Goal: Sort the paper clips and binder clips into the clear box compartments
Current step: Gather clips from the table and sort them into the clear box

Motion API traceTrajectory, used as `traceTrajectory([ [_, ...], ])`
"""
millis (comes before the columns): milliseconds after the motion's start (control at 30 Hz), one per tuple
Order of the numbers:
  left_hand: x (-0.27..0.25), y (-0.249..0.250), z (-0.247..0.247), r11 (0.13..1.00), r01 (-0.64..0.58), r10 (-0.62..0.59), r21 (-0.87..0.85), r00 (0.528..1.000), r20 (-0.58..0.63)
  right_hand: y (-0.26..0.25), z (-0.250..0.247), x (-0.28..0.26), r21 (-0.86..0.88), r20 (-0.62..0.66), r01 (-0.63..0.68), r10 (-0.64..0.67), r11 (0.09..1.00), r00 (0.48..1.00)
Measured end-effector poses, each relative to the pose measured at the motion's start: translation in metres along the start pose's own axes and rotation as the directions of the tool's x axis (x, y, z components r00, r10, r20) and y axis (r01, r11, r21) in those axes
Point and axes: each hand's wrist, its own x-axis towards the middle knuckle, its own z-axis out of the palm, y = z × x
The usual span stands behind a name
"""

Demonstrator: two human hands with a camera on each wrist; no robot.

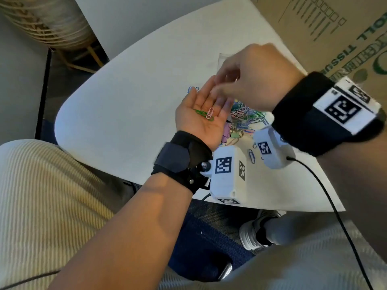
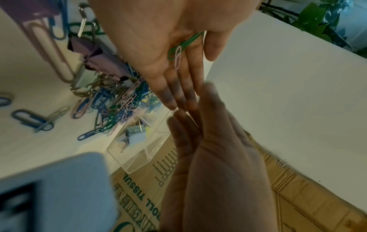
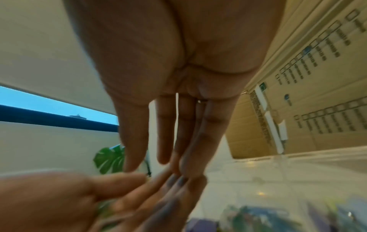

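My left hand (image 1: 201, 122) lies palm up over the white table (image 1: 125, 122), fingers straight. A green paper clip (image 1: 201, 113) and a pink paper clip (image 1: 210, 113) rest loose on the palm; the left wrist view shows the same green clip (image 2: 187, 43) and pink clip (image 2: 178, 57). My right hand (image 1: 251, 76) hovers just above the left fingertips, blurred, its fingers (image 3: 164, 133) straight and holding nothing. The mixed pile of clips (image 1: 245, 120) lies right of the left hand, with purple binder clips (image 2: 95, 59) in it. The clear box (image 2: 139, 155) stands behind, mostly hidden in the head view.
A large cardboard box (image 1: 335, 38) stands against the table's far right side. Loose blue paper clips (image 1: 252, 155) lie near the front edge, others (image 1: 192, 88) beyond my left thumb. A wicker stand (image 1: 52, 24) is off the table at the top left.
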Motion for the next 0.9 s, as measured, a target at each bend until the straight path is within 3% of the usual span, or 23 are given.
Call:
traceTrajectory([
  [67,0.0,-0.001,0.001,1.0,0.019,-0.019,0.007,1.0,-0.014,-0.012,0.008,-0.014,-0.051,0.163,0.053,-0.044,0.997,0.986],
  [133,-0.001,-0.004,0.0,0.998,0.054,-0.054,0.014,0.999,-0.011,-0.017,0.018,-0.019,-0.067,0.211,0.081,-0.065,0.994,0.975],
  [333,-0.002,-0.009,0.0,0.997,0.054,-0.053,0.052,0.999,-0.009,-0.011,0.028,-0.017,-0.024,0.1,0.045,-0.043,0.999,0.994],
  [467,-0.006,-0.001,0.006,0.971,-0.049,0.051,0.232,0.999,-0.005,0.008,0.011,-0.009,0.339,-0.029,-0.098,0.114,0.936,0.993],
  [533,-0.01,0.005,0.009,0.922,-0.089,0.093,0.376,0.996,0.007,0.024,0.008,0.002,0.47,-0.159,-0.095,0.19,0.878,0.969],
  [633,-0.017,0.011,0.014,0.723,-0.138,0.157,0.677,0.987,0.032,0.04,0.01,0.017,0.443,-0.294,-0.105,0.255,0.89,0.921],
  [800,-0.018,0.024,0.014,0.271,-0.143,0.239,0.952,0.968,0.077,0.042,0.01,0.021,0.115,-0.058,-0.189,0.197,0.975,0.979],
  [900,-0.015,0.04,0.011,-0.033,-0.119,0.239,0.992,0.963,0.123,0.041,-0.004,0.006,0.196,-0.147,-0.161,0.192,0.967,0.97],
])
